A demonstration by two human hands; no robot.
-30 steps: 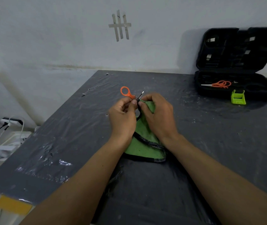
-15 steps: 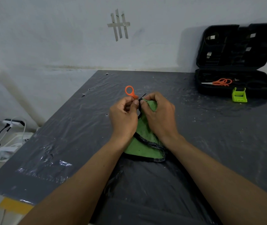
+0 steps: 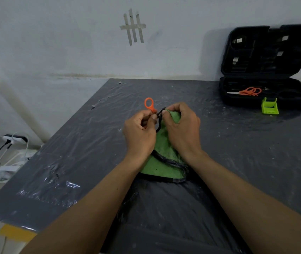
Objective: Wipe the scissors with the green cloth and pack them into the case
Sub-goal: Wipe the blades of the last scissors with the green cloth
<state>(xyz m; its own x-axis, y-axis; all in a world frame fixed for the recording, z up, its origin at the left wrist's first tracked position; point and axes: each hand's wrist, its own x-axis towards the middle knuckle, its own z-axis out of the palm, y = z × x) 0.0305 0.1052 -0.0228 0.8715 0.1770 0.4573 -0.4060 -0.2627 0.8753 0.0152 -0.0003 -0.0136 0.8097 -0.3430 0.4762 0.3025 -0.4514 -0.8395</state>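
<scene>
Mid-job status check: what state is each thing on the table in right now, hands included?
case: open, lid upright by the wall.
held scissors: pinched in the left hand, one orange ring up, blades hidden.
green cloth: bunched, gripped by the right hand, lower part on the table.
packed scissors: lying in the case base.
green holder: standing on the table before the case.

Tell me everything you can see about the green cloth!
The green cloth looks soft and fluffy, like towelling, with a dark stitched border. It is crumpled, and its lower part seems to rest on the grey table. The right hand pinches its top end against the scissors, which the left hand holds.
</scene>
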